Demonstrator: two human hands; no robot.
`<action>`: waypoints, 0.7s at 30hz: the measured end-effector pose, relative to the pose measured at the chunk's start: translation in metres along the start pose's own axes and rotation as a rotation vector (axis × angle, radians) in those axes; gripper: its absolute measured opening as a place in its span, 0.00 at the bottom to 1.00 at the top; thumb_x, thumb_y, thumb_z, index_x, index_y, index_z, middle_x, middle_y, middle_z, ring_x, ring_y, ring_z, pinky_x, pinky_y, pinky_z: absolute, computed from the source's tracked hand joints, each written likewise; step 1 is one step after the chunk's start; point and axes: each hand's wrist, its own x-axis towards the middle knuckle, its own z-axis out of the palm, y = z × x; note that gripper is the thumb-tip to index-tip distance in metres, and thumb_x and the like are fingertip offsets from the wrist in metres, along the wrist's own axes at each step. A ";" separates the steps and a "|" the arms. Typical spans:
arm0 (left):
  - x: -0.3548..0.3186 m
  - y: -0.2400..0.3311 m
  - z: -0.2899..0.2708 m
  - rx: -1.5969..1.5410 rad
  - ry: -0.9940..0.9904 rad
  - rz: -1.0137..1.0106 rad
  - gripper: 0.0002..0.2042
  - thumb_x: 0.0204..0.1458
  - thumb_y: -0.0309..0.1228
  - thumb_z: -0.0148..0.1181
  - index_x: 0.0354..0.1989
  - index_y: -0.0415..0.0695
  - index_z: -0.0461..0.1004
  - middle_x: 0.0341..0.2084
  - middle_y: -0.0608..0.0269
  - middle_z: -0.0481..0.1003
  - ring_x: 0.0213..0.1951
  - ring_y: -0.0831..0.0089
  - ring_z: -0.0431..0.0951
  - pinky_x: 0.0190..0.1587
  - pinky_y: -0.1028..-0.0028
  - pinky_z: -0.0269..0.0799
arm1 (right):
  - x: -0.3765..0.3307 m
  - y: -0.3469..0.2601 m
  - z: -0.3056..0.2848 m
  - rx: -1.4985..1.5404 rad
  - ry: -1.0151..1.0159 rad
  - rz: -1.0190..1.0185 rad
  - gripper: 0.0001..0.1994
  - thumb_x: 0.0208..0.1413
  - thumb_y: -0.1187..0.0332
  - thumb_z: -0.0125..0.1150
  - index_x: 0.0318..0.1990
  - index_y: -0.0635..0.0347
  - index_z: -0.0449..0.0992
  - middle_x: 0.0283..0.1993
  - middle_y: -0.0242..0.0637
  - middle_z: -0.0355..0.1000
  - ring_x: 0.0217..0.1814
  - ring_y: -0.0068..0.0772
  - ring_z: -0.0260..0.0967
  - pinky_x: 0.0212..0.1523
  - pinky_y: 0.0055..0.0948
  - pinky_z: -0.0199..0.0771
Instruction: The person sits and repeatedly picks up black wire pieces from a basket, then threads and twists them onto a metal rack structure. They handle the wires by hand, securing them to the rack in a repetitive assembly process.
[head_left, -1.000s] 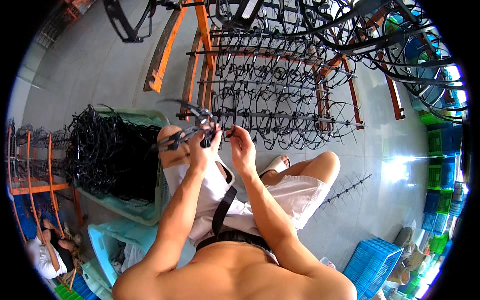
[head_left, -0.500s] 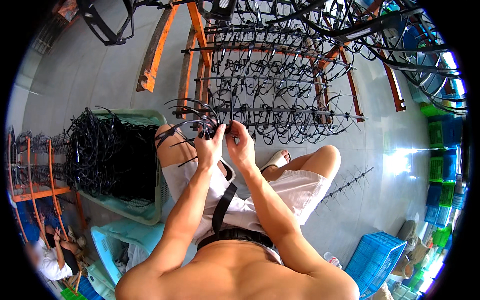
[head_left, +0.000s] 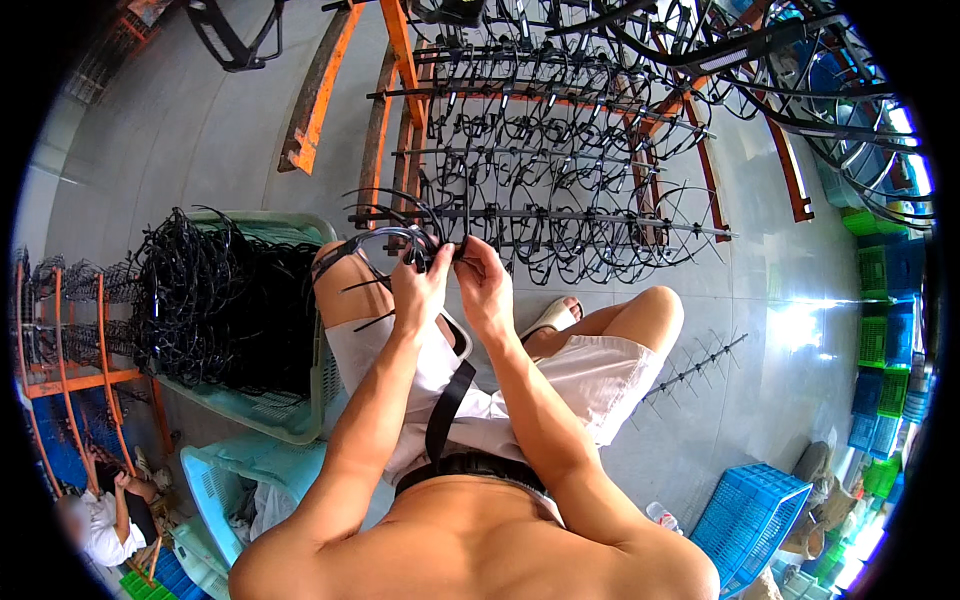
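1. The person sits with knees apart and holds a black eyeglass frame (head_left: 385,250) up over the lap, just above the left knee and in front of the lower rows of the rack (head_left: 560,150).
2. The left hand (head_left: 420,290) is closed around the frame near its right end, thumb and fingers pinched on the rim by the hinge area.
3. The right hand (head_left: 485,285) is also closed, its fingertips pressed to the same end of the frame beside the left hand's; what exactly it pinches, a hinge, a temple or a small clip, is probably too small to tell from this view.
4. The frame looks like thin moulded plastic: light, springy rather than rigid, and smooth enough to slip if held loosely.
5. Its thin rims and the slender temple arms would likely bend or snap under a twist, so the sound place to hold it is at the thick corner by the hinge, where both hands already are, with support close to the point being worked.
6. A green crate (head_left: 300,415) heaped with tangled black frames (head_left: 215,300) stands just to the person's left; those would snag one another when lifted.
7. The orange-barred rack ahead carries many more frames hung in rows.
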 end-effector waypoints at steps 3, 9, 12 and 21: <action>-0.007 0.015 -0.031 -0.119 -0.118 -0.310 0.12 0.57 0.37 0.55 0.32 0.39 0.75 0.23 0.68 0.73 0.26 0.78 0.70 0.30 0.75 0.68 | -0.016 -0.036 0.004 -0.535 0.098 -0.344 0.18 0.51 0.79 0.55 0.51 0.65 0.68 0.51 0.52 0.65 0.52 0.47 0.66 0.51 0.35 0.67; -0.041 0.061 -0.048 -1.017 -0.153 -0.442 0.17 0.57 0.33 0.55 0.53 0.41 0.67 0.43 0.65 0.73 0.48 0.75 0.70 0.54 0.71 0.63 | -0.045 -0.076 -0.005 -0.020 -0.379 -0.042 0.10 0.60 0.68 0.52 0.44 0.66 0.70 0.36 0.43 0.69 0.41 0.37 0.66 0.46 0.30 0.66; -0.053 0.055 -0.043 -0.886 -0.262 -0.413 0.20 0.57 0.31 0.53 0.57 0.39 0.64 0.49 0.63 0.70 0.52 0.73 0.68 0.58 0.70 0.59 | -0.054 -0.081 -0.009 0.221 -0.390 0.149 0.09 0.61 0.68 0.51 0.41 0.67 0.72 0.35 0.39 0.68 0.36 0.27 0.64 0.41 0.22 0.65; -0.058 0.058 -0.046 -1.056 -0.282 -0.286 0.08 0.53 0.27 0.54 0.41 0.41 0.72 0.50 0.53 0.71 0.57 0.66 0.67 0.62 0.62 0.53 | -0.052 -0.099 -0.028 -0.026 -0.291 0.212 0.13 0.62 0.65 0.52 0.40 0.69 0.74 0.28 0.35 0.69 0.30 0.23 0.65 0.33 0.22 0.66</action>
